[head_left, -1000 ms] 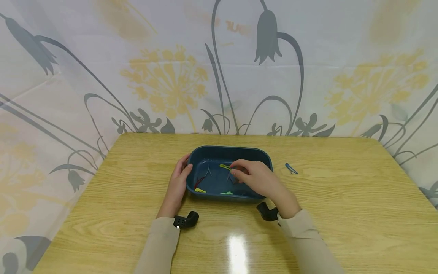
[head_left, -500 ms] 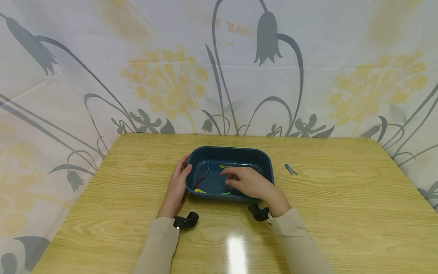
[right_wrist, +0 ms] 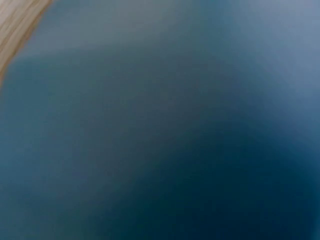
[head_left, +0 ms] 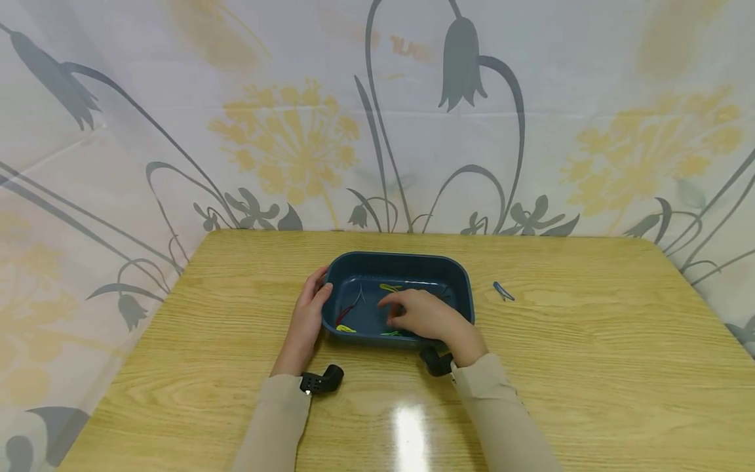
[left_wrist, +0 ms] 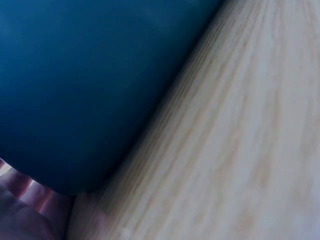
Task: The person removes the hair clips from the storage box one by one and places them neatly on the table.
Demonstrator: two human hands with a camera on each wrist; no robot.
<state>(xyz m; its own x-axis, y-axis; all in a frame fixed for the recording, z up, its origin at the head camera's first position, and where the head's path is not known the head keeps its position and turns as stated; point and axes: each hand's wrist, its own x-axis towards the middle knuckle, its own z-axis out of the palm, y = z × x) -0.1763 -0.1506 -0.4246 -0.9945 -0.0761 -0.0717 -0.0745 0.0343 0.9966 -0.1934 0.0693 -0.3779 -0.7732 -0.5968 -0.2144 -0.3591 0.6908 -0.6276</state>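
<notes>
My left hand [head_left: 307, 308] grips the left end of a dark blue tub [head_left: 401, 256], its thumb over the rim and its fingers along the outer wall. Inside the tub, my right hand [head_left: 421, 314] reaches low with bent fingers, a gap showing between index finger and thumb. Around it on the tub's floor lie snap hair clips: a yellow-green clip [head_left: 389, 288] behind the fingers, a green clip [head_left: 390, 334] near the front wall, a yellow clip [head_left: 345, 329] and a red clip [head_left: 342, 317] at left. The right wrist view is blurred blue.
A blue hair clip [head_left: 503, 291] lies on the wooden table [head_left: 590, 341], right of the tub. A thin greyish clip [head_left: 359, 295] is at the tub's left. Behind the table hangs a flower-patterned cloth [head_left: 377, 131].
My right hand has let go of the yellow-green clip, which lies in the tub, and has moved slightly down and left, lower inside the tub. The left hand stays put.
</notes>
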